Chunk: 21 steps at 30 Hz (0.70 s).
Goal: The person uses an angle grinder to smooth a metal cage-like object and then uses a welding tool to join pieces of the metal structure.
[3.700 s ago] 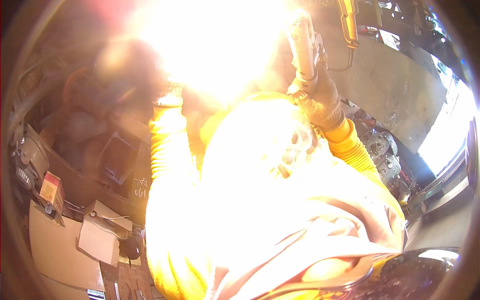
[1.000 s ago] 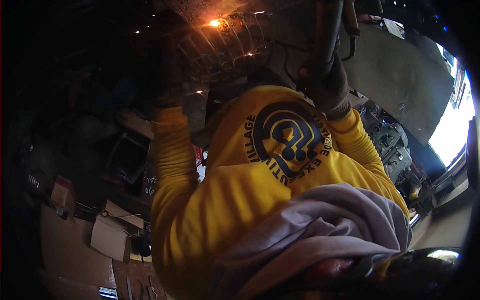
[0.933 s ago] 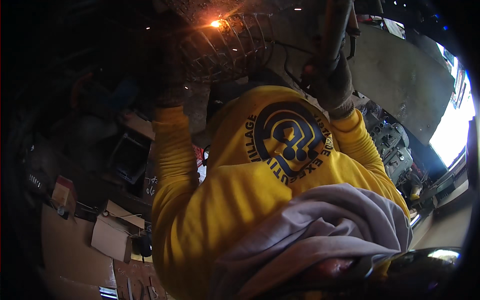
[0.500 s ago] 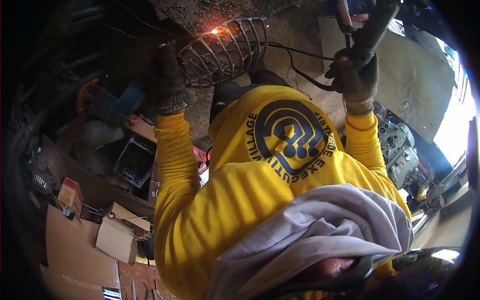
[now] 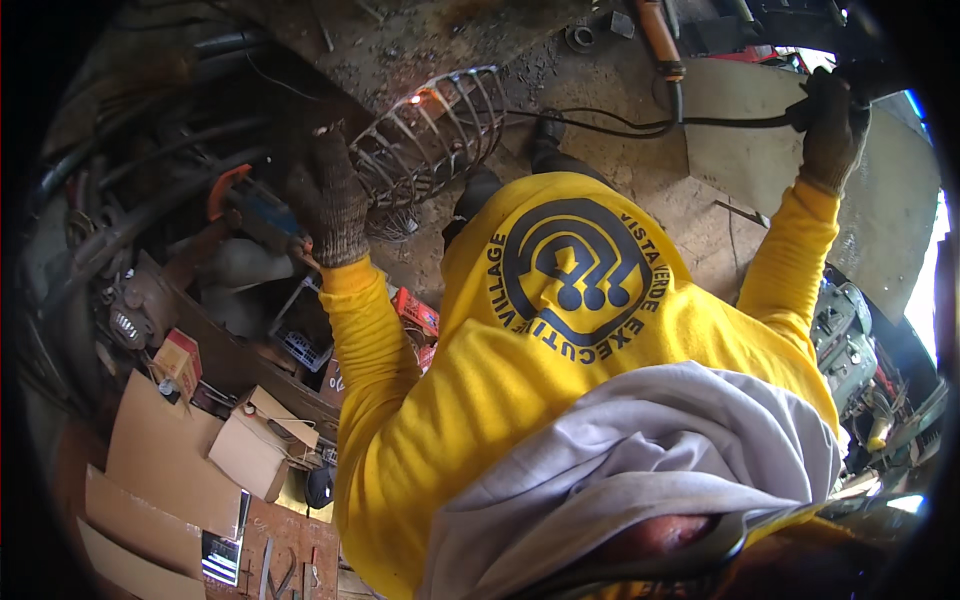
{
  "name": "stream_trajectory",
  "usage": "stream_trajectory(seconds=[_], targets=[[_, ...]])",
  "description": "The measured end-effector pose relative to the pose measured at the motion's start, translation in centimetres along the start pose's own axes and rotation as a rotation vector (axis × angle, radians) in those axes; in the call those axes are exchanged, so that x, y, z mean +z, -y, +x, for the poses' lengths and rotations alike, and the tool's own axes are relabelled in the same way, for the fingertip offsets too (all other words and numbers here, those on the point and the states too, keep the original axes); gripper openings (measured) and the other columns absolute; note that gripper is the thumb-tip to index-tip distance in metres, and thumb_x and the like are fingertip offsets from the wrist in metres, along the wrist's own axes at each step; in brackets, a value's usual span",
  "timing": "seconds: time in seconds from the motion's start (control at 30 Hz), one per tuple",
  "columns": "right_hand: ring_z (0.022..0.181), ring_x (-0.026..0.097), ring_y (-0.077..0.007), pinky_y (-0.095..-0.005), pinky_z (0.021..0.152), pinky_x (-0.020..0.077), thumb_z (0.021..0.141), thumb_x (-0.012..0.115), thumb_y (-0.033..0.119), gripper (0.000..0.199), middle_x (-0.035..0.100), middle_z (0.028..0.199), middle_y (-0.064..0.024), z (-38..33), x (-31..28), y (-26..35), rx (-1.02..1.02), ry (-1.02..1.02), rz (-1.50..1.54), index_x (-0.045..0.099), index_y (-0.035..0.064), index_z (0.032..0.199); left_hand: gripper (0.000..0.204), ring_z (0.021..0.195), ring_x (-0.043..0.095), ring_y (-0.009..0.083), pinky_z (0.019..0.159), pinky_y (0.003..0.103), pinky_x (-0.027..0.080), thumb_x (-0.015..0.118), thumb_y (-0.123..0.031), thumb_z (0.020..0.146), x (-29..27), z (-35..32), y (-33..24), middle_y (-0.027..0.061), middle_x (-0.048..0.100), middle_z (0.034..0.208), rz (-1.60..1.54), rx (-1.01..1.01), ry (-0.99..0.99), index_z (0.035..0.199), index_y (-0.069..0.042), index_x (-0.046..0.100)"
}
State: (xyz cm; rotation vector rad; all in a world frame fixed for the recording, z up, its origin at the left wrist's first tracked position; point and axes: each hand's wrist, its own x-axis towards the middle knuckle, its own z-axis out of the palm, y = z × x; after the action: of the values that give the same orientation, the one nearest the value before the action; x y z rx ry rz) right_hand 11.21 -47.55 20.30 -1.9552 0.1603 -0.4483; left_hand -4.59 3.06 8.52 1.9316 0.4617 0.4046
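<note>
A curved cage of metal bars (image 5: 430, 135) stands at the upper centre, with a small spot glowing orange on its upper rim. My gloved left hand (image 5: 335, 185) is closed at the cage's left end, though deep shadow covers most of its fingers. Out at the upper right, my gloved right hand (image 5: 835, 135) is wrapped round a dark tool (image 5: 880, 82) whose kind I cannot make out. A black cable (image 5: 735, 122) leads to that hand. Left of it hangs an orange-handled tool (image 5: 660, 38) on a cable.
Cardboard boxes (image 5: 262, 440) and flat cardboard sheets (image 5: 165, 455) lie at the lower left. A blue tool with an orange handle (image 5: 228, 188) is beyond my left forearm. A metal sheet (image 5: 745, 115) lies behind the cables. A green machine (image 5: 842, 325) stands at the right.
My right hand has swung outward to the right with the dark tool, away from the cage. The cable stretches straighter. The bright glow on the cage has dimmed and shrunk.
</note>
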Motion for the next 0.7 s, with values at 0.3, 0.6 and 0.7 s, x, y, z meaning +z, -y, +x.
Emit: stream_trajectory(seconds=[0.3, 0.6, 0.7], targets=[[0.072, 0.059, -0.0127, -0.0271, 0.066, 0.0502, 0.088, 0.068, 0.026, 0.037, 0.061, 0.083, -0.0017, 15.0, -0.2, -1.4, -0.237, -0.547, 0.117, 0.055, 0.0008, 0.113, 0.035, 0.089, 0.065, 0.0232, 0.076, 0.035, 0.053, 0.056, -0.026, 0.095, -4.1, 1.2, -2.7, 0.0139, 0.068, 0.101, 0.124, -0.254, -0.098, 0.114, 0.002, 0.064], [0.078, 0.058, -0.0139, -0.0288, 0.072, 0.0504, 0.088, 0.067, 0.027, 0.036, 0.062, 0.093, -0.0054, 28.9, -0.4, -7.5, -0.161, -0.664, 0.041, 0.055, 0.0023, 0.113, 0.035, 0.088, 0.065, 0.0273, 0.077, 0.035, 0.053, 0.055, -0.022, 0.092, -4.9, -0.1, -10.9, 0.0164, 0.066, 0.105, 0.662, 0.103, -0.136, 0.118, 0.001, 0.061], [0.079, 0.058, -0.0142, -0.029, 0.073, 0.05, 0.089, 0.066, 0.027, 0.037, 0.062, 0.094, -0.0058, 30.3, 0.9, -10.8, -0.104, -0.552, -0.102, 0.055, 0.0022, 0.114, 0.039, 0.103, 0.062, 0.0356, 0.089, 0.04, 0.05, 0.052, -0.011, 0.089, -5.8, -1.0, -13.3, 0.021, 0.061, 0.12, 1.299, 0.4, 0.072, 0.126, -0.001, 0.055]])
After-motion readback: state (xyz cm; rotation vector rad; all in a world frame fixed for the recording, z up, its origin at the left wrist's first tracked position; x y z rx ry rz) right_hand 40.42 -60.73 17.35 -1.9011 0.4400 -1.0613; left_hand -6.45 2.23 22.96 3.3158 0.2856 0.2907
